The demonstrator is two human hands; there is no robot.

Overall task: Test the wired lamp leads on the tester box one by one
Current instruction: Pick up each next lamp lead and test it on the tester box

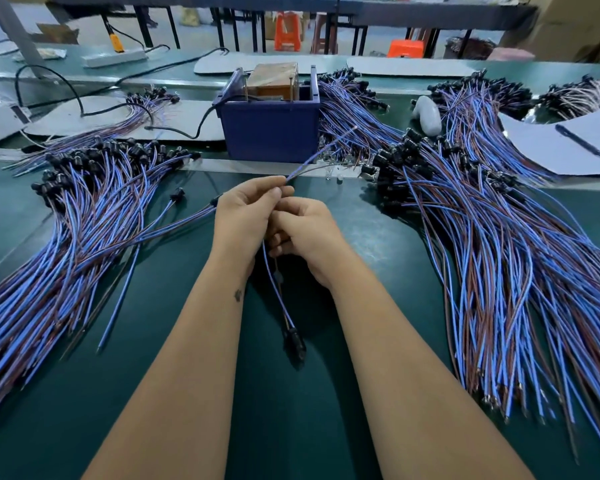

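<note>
The left hand (246,206) pinches a single lamp lead (321,147) between thumb and forefinger, while the right hand (305,230) curls around the same lead just behind it, the two hands touching over the green desk (174,278). Both are closed on the lead; neither is free.

The lead's bare blue and brown ends rise away from the hands, pointing up and to the right toward the near right corner of the blue tester box (271,129), which sits directly beyond the hands. The lead's long axis runs from that corner back toward the person, and its black lamp holder (295,341) hangs at the tail end between the forearms. The wire tips stop just short of the box, not yet touching it. The left hand, holding nearer the tips, is the closer of the two to the box and looks set to steer them onto its contacts; where those contacts are cannot be made out.

To the left of the box, a heap of leads (84,209) fans across the desk, with a second, larger heap (499,237) to the right. Which is tested and which waits cannot be told. A sheet of paper (548,150) with a pen (579,140) lies far right of the box, and a black cable (174,128) runs into its left side.

No brand, label or legible writing shows on the box, the paper or anything else.
</note>
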